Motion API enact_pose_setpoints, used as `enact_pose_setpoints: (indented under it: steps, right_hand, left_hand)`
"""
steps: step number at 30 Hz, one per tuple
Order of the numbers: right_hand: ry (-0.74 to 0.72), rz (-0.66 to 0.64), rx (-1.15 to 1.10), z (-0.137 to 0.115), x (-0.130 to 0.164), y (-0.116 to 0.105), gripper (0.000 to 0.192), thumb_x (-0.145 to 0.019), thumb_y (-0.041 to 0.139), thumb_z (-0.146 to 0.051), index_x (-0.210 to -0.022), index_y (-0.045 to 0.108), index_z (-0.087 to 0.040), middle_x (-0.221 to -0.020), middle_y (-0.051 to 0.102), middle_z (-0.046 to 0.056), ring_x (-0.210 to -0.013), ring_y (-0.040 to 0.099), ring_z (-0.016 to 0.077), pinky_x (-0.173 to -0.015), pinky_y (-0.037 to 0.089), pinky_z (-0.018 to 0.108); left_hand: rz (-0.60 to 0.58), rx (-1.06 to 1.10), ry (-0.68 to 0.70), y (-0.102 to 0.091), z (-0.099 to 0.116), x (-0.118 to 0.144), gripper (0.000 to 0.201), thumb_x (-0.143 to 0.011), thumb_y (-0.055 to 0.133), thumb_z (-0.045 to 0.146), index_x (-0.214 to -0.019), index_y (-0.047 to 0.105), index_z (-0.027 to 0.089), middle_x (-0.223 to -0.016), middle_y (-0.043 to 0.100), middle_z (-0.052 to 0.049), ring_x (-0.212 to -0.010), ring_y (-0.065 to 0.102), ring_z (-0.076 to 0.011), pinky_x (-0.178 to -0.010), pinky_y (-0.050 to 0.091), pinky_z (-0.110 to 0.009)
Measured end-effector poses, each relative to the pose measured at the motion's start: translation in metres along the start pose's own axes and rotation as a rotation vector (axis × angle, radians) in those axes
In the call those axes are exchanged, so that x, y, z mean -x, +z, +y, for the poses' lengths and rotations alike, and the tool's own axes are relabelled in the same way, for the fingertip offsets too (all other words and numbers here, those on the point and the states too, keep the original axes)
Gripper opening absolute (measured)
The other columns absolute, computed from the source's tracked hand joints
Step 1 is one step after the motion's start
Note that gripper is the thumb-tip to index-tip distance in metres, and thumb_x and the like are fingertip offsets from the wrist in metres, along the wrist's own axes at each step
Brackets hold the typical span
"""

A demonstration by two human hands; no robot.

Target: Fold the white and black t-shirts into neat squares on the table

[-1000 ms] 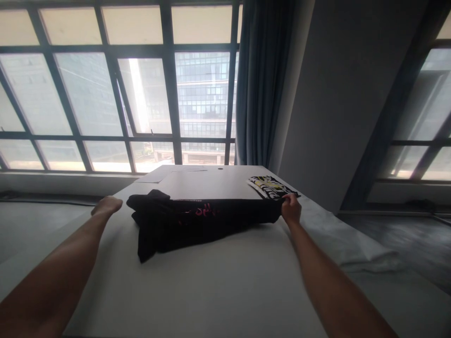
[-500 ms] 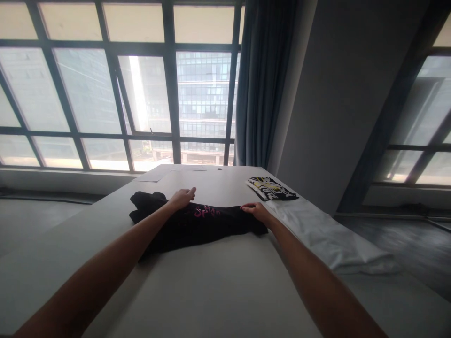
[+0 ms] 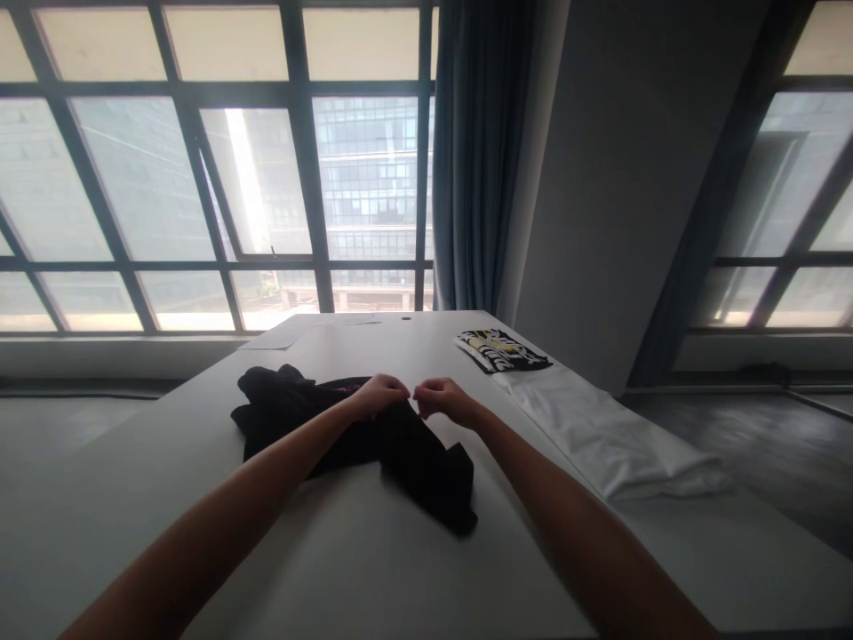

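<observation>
Starting at the left of the worktop: the black T-shirt lies bunched toward the far left part of the surface, one crumpled lump nearest the left edge and a loose flap trailing back toward the near edge, right of centre. A sliver of pink print peeks out just beyond the knuckles.

Now the left hand – it's curled over the top of the cloth at mid-worktop, fingers closed on a pinch of black fabric. Right beside it, almost knuckle to knuckle, the right hand is clenched the same way on the same edge of the garment. Both hands gripping, then, nothing let go.

Reading the step: this looks like a fold in progress, the two hands meeting at the middle with a gathered edge between them. What the next move calls for, as I judge it, is keeping that edge taut and level while it is laid over the rest of the shirt, and the bunched left side will need smoothing or the fold comes out lumpy.

Farther right – a white cloth stretched along the right edge, and beyond it, near the far right corner, a folded black-white-and-yellow patterned garment, well apart from the hands.
</observation>
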State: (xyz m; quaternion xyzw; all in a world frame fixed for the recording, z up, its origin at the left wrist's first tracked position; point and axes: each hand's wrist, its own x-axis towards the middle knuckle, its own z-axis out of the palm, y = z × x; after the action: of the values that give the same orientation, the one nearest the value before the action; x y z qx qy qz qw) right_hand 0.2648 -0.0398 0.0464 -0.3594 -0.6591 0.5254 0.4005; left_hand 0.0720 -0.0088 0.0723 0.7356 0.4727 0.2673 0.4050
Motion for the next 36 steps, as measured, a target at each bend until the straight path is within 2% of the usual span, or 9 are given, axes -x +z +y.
enact_pose_setpoints:
  steps: [4, 7, 11, 14, 19, 21, 26, 33, 36]
  right_hand:
    - [-0.238, 0.327, 0.200, 0.007, -0.008, -0.004, 0.041, -0.062, 0.078, -0.035, -0.098, 0.067, -0.020, -0.097, 0.068, 0.004, -0.086, 0.061, 0.0181, -0.082, 0.051, 0.038]
    - [-0.302, 0.229, 0.225, 0.006, -0.008, 0.005, 0.029, -0.067, 0.072, -0.031, -0.094, 0.068, -0.022, -0.104, 0.067, 0.004, -0.097, 0.059, 0.0210, -0.086, 0.049, 0.037]
    - [-0.202, 0.003, 0.220, 0.008, -0.009, 0.016, 0.021, -0.068, 0.072, -0.038, -0.072, 0.063, -0.020, -0.072, 0.062, 0.001, -0.077, 0.056, 0.0193, -0.070, 0.047, 0.032]
    - [-0.220, 0.072, 0.188, 0.002, -0.010, 0.010, 0.032, -0.066, 0.072, -0.048, -0.075, 0.061, -0.019, -0.069, 0.058, -0.001, -0.070, 0.052, 0.0160, -0.067, 0.044, 0.030]
    - [-0.366, 0.631, 0.341, -0.025, -0.002, -0.014, 0.040, -0.083, 0.051, -0.058, -0.072, 0.057, -0.020, -0.064, 0.053, 0.000, -0.065, 0.048, 0.0152, -0.063, 0.040, 0.029]
    - [-0.350, 0.626, 0.413, -0.032, 0.003, -0.015, 0.041, -0.084, 0.051, -0.059, -0.073, 0.058, -0.020, -0.063, 0.053, -0.001, -0.063, 0.048, 0.0152, -0.062, 0.040, 0.029]
    - [-0.279, 0.405, 0.582, -0.020, 0.004, -0.007, 0.041, -0.070, 0.069, -0.059, -0.076, 0.064, -0.018, -0.069, 0.059, 0.000, -0.069, 0.054, 0.0159, -0.070, 0.043, 0.030]
    - [-0.208, 0.531, 0.649, 0.000, -0.002, -0.024, 0.034, -0.073, 0.064, -0.053, -0.072, 0.062, -0.019, -0.064, 0.057, 0.000, -0.061, 0.051, 0.0149, -0.065, 0.042, 0.030]
    - [-0.172, 0.583, 0.658, 0.004, -0.003, -0.026, 0.033, -0.073, 0.063, -0.053, -0.072, 0.061, -0.020, -0.061, 0.055, -0.001, -0.058, 0.049, 0.0145, -0.062, 0.040, 0.029]
  left_hand:
    - [-0.142, 0.436, 0.168, 0.008, 0.031, 0.018, 0.005, -0.057, 0.055, 0.020, -0.060, 0.055, 0.016, -0.055, 0.052, 0.001, -0.052, 0.047, -0.0105, -0.050, 0.037, -0.023]
    - [-0.334, 0.556, 0.183, 0.010, 0.057, 0.034, 0.009, -0.050, 0.052, 0.020, -0.057, 0.049, 0.017, -0.057, 0.053, -0.001, -0.053, 0.047, -0.0126, -0.051, 0.037, -0.025]
    - [-0.419, 0.541, 0.234, -0.010, 0.076, 0.047, 0.011, -0.051, 0.053, 0.022, -0.060, 0.049, 0.018, -0.058, 0.051, 0.000, -0.054, 0.044, -0.0129, -0.052, 0.037, -0.027]
    - [-0.346, 0.417, 0.278, -0.047, 0.074, 0.049, 0.012, -0.055, 0.052, 0.027, -0.062, 0.049, 0.018, -0.059, 0.051, -0.001, -0.056, 0.046, -0.0139, -0.055, 0.040, -0.028]
    - [-0.070, -0.169, 0.285, -0.113, 0.057, 0.049, 0.024, -0.067, 0.063, 0.042, -0.075, 0.058, 0.020, -0.085, 0.064, -0.004, -0.082, 0.059, -0.0216, -0.077, 0.047, -0.036]
    - [0.015, -0.411, 0.285, -0.125, 0.051, 0.048, 0.033, -0.064, 0.072, 0.049, -0.080, 0.063, 0.021, -0.094, 0.067, -0.004, -0.094, 0.060, -0.0251, -0.085, 0.045, -0.037]
    - [-0.097, -0.759, 0.270, -0.107, 0.040, 0.052, 0.053, -0.060, 0.074, 0.065, -0.096, 0.073, 0.025, -0.107, 0.069, -0.007, -0.100, 0.061, -0.0302, -0.087, 0.044, -0.038]
    - [-0.359, -0.825, 0.316, -0.069, 0.021, 0.060, 0.082, -0.056, 0.076, 0.068, -0.127, 0.062, 0.031, -0.152, 0.042, -0.007, -0.136, 0.038, -0.0397, -0.105, 0.035, -0.046]
    - [-0.392, -0.810, 0.354, -0.068, 0.022, 0.058, 0.087, -0.047, 0.084, 0.057, -0.127, 0.062, 0.031, -0.142, 0.054, -0.008, -0.126, 0.050, -0.0368, -0.101, 0.041, -0.042]
